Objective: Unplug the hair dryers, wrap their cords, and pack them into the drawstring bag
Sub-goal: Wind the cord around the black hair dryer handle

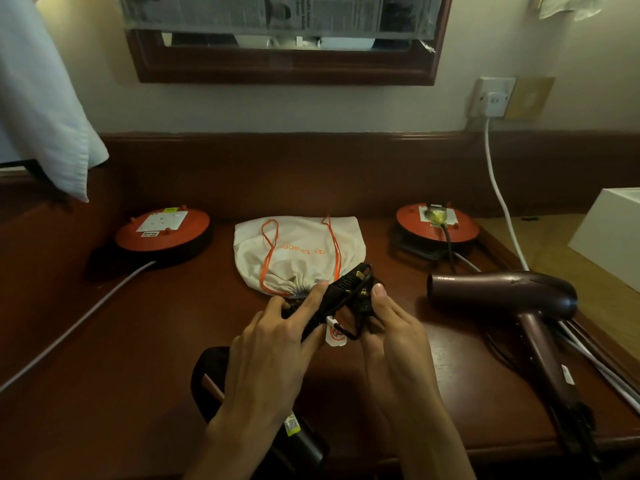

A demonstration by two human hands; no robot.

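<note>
1. a dark wooden counter (pixel 145 341) runs under a framed mirror (pixel 287 64), with a white cloth (pixel 45 109) hanging at the upper left.
2. two orange cable reels sit at the back: the left reel (pixel 162 233) has a bare socket on top and a pale cable trailing toward the left edge; the right reel (pixel 438 225) has a plug seated in it, with a dark cord running down toward the front.
3. a white cable (pixel 498 188) drops from a wall socket (pixel 491 98) at the upper right and runs along the counter's right side.
4. the cream drawstring bag (pixel 298 251) with orange strings lies flat between the reels, its gathered mouth facing the person, just behind the hands.
5. a maroon hair dryer (pixel 502 289) lies on its side to the right, nozzle pointing left, handle running toward the near edge.
6. a black hair dryer (pixel 221 379) lies at the near edge, mostly hidden under the left forearm.
7. the left hand (pixel 277 341) and right hand (pixel 384 323) are held together above the counter, each grip closed round a bundle of black cord (pixel 343 296) with its plug; a small white tag hangs under it.
</note>
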